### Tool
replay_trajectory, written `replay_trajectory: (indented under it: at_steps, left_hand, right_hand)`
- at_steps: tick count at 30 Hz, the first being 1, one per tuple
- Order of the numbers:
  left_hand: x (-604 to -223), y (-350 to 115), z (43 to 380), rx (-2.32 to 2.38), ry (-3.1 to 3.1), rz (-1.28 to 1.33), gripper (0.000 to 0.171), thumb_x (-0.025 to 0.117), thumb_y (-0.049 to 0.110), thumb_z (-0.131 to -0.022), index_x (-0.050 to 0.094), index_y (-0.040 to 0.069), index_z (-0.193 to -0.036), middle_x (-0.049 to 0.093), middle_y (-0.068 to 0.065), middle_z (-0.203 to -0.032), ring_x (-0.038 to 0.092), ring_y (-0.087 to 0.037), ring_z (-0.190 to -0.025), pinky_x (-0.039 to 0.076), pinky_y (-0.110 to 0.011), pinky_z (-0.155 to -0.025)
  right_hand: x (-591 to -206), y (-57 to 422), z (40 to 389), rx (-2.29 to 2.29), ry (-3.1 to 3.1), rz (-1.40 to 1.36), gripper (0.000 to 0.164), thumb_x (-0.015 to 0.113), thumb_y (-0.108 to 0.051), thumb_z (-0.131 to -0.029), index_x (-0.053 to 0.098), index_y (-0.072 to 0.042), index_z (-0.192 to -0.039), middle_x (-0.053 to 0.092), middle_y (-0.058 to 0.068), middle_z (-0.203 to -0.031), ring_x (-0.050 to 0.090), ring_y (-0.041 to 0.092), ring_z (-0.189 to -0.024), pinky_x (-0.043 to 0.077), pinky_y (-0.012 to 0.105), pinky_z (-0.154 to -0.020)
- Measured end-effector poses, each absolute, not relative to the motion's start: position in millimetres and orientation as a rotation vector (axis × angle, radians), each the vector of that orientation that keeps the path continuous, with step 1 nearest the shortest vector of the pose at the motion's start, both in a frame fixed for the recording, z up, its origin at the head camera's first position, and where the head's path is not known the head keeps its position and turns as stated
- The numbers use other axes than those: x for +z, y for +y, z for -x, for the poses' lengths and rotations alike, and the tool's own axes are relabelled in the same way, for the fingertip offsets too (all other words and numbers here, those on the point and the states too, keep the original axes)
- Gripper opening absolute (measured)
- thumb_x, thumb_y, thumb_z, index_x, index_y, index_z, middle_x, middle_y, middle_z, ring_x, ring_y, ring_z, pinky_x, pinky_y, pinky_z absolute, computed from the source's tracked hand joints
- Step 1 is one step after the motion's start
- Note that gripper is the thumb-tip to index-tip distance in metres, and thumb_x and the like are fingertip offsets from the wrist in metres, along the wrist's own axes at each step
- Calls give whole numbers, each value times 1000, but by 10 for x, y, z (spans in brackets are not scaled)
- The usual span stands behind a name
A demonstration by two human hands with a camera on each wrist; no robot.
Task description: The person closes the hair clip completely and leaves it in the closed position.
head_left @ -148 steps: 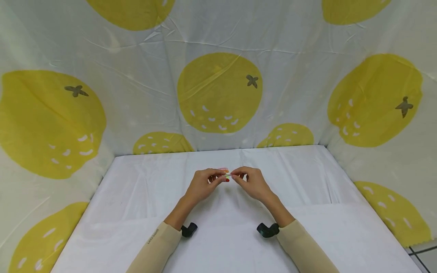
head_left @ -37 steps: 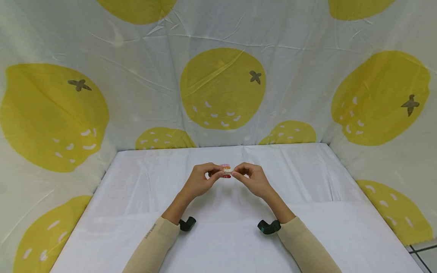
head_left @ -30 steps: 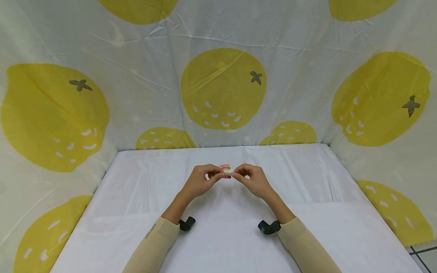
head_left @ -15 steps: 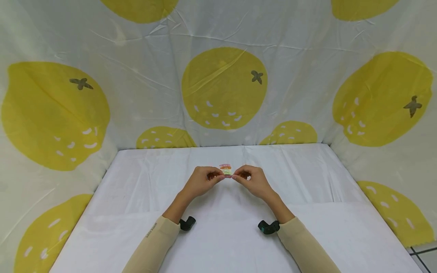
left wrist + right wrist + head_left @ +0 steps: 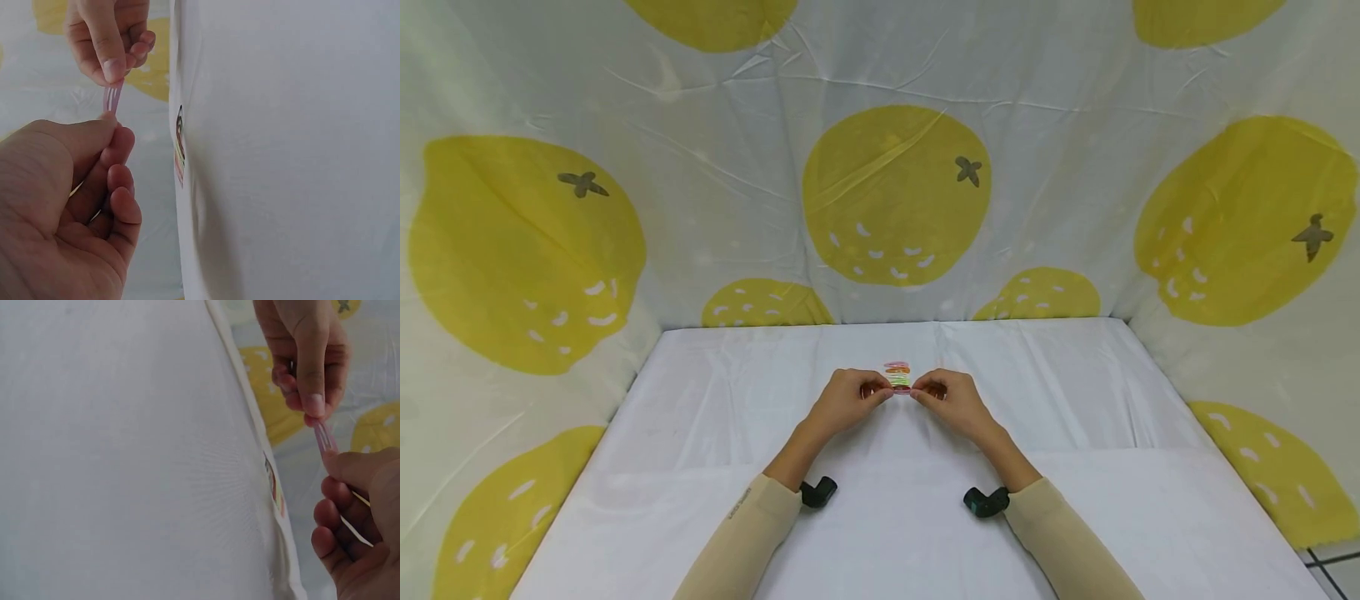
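Observation:
My left hand [image 5: 844,402] and my right hand [image 5: 953,402] pinch opposite ends of a slim pinkish-purple clip [image 5: 113,98] with slits along its length, stretched level between thumbs and forefingers. The fingertips cover both of its ends. In the right wrist view the clip [image 5: 324,436] shows as a short narrow strip, with the other fingers loosely curled. Just beyond it in the head view lies a stack-like row of similar small coloured pieces [image 5: 897,372]: pink, orange, yellow-green and dark red. The left wrist view shows that coloured row [image 5: 180,150] edge-on, on the white cloth.
A white cloth [image 5: 895,517] covers the table. Behind it and along both sides hangs a pale curtain [image 5: 715,192] printed with large yellow fruit. Each wrist wears a black camera [image 5: 818,492]. Floor tiles [image 5: 1333,567] show at the lower right.
Earlier both hands worked over the coloured row. Now they sit slightly nearer the body, the pinched clip at the row's near side, and more of the row shows. The view has shifted a little.

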State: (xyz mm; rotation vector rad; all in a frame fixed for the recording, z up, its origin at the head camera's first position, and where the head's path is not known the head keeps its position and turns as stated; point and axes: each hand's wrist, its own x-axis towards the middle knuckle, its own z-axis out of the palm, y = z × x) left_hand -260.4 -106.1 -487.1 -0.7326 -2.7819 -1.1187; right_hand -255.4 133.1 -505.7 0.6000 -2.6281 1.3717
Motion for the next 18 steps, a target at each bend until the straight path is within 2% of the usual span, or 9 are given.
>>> replay_trajectory:
  at_steps: [18]
  left_hand:
    - [-5003,-1071,2690,-1119,-2862,683,6,78,23,-93,79,17,-90,66,8,-74,54,-7,-67,45,-24,-63]
  right_hand:
    - [-5184,1297,2634,1375,-2716,-584,8,78,-20,-94,79,-14,-99,70,-3,-83,57,10,-72,48,23,-65]
